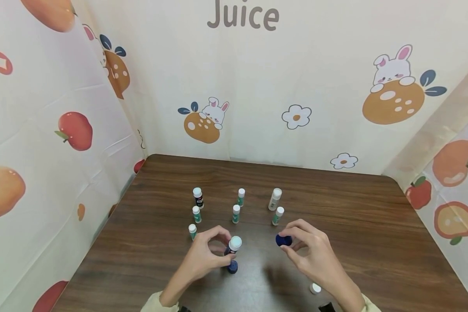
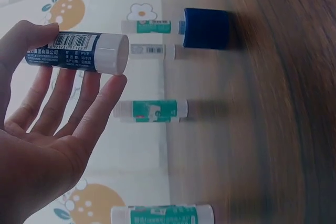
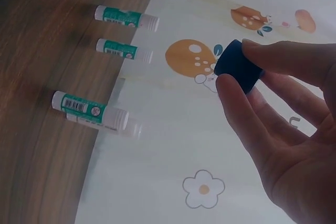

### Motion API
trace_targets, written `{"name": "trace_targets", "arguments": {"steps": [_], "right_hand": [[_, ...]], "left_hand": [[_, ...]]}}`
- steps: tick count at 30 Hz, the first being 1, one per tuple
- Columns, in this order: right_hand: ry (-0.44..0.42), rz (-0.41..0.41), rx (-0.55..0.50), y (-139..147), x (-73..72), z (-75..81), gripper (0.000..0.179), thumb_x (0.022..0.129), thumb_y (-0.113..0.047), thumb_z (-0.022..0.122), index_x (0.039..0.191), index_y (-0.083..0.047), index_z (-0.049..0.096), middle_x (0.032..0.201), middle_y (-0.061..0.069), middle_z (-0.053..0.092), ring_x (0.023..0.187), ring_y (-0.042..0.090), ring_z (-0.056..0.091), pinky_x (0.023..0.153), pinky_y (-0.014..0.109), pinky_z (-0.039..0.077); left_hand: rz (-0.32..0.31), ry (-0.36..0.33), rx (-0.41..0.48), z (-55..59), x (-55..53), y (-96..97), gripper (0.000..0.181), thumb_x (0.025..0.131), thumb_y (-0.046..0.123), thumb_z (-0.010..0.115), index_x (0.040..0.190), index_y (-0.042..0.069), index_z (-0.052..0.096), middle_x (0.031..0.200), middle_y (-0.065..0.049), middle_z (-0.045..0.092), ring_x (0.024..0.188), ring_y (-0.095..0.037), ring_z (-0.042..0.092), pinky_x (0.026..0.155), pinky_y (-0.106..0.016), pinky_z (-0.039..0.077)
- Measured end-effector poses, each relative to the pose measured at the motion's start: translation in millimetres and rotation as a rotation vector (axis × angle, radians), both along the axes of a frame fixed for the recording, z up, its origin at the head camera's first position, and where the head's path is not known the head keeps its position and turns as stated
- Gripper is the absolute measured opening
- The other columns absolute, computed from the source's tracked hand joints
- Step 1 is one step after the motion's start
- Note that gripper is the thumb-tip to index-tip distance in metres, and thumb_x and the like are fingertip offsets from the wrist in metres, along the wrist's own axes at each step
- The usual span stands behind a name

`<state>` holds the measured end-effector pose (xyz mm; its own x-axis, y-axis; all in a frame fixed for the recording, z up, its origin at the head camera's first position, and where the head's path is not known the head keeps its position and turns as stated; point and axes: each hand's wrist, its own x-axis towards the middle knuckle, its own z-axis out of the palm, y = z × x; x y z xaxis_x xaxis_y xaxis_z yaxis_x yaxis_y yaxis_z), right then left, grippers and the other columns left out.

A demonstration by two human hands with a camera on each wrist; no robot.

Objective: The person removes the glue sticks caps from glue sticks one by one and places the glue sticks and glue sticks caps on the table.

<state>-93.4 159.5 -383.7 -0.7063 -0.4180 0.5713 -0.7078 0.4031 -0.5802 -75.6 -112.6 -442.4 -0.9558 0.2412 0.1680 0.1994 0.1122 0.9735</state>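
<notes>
Head view: a dark blue cylindrical glue stick with a white end (image 1: 232,245) is pinched between the thumb and fingertips of the left hand (image 1: 203,258), just above the dark wooden table (image 1: 374,225). The stick is held tilted. A small dark blue plastic cap (image 1: 283,240) is pinched between the thumb and forefinger of the right hand (image 1: 316,255), a little apart from the stick. A second dark blue cap (image 1: 232,266) stands on the table directly under the left hand. Behind the hands, seven small glue sticks with white caps (image 1: 236,213) are stood upright in rows, and a white cap (image 1: 315,288) lies near the right wrist.

In the left wrist view the stick (image 2: 79,52) is seen to be gripped only at the fingertips (image 2: 116,83), so it could be let slip if the pinch were loosened, and it could then be rolled across the table. The upright sticks are judged easy to topple: being narrow and tall, they could be knocked over by either hand if it were moved forward carelessly. The cap in the right wrist view (image 3: 238,66) is held by its edges alone and could be dropped likewise.
</notes>
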Motion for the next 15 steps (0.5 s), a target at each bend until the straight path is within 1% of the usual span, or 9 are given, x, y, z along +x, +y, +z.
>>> {"name": "trace_targets", "arguments": {"steps": [4, 8, 12, 15], "right_hand": [[0.006, -0.02, 0.008, 3, -1.3, -2.6, 0.039, 0.06, 0.015, 0.079, 0.088, -0.009, 0.068, 0.093, -0.002, 0.059, 0.069, 0.009, 0.061, 0.054, 0.013, 0.049], [0.0, -0.05, 0.023, 7, -3.0, -6.4, 0.038, 0.059, 0.014, 0.08, 0.087, -0.009, 0.068, 0.092, -0.003, 0.059, 0.07, 0.008, 0.061, 0.054, 0.013, 0.049], [-0.008, -0.084, 0.044, 12, -5.0, -10.6, 0.037, 0.059, 0.012, 0.08, 0.086, -0.01, 0.069, 0.091, -0.004, 0.059, 0.067, 0.006, 0.058, 0.053, 0.013, 0.048], [-0.013, -0.098, 0.053, 16, -6.5, -13.6, 0.036, 0.059, 0.012, 0.08, 0.086, -0.01, 0.069, 0.09, -0.004, 0.058, 0.065, 0.006, 0.057, 0.051, 0.013, 0.048]], "left_hand": [[0.021, -0.02, -0.012, 0.5, 2.8, -6.3, 0.032, 0.07, -0.003, 0.078, 0.092, 0.011, 0.059, 0.089, -0.005, 0.063, 0.079, -0.024, 0.064, 0.07, -0.035, 0.056], [0.03, -0.062, -0.017, 0.7, 5.4, -13.3, 0.033, 0.07, -0.005, 0.077, 0.092, 0.01, 0.059, 0.091, -0.008, 0.062, 0.077, -0.026, 0.065, 0.071, -0.035, 0.056], [0.042, -0.112, -0.034, 0.6, 8.4, -21.9, 0.034, 0.07, -0.006, 0.077, 0.094, 0.01, 0.058, 0.095, -0.01, 0.06, 0.082, -0.026, 0.066, 0.074, -0.033, 0.055], [0.064, -0.13, -0.053, -0.4, 10.9, -29.1, 0.036, 0.07, -0.007, 0.077, 0.094, 0.01, 0.058, 0.097, -0.011, 0.059, 0.085, -0.026, 0.065, 0.074, -0.031, 0.055]]}}
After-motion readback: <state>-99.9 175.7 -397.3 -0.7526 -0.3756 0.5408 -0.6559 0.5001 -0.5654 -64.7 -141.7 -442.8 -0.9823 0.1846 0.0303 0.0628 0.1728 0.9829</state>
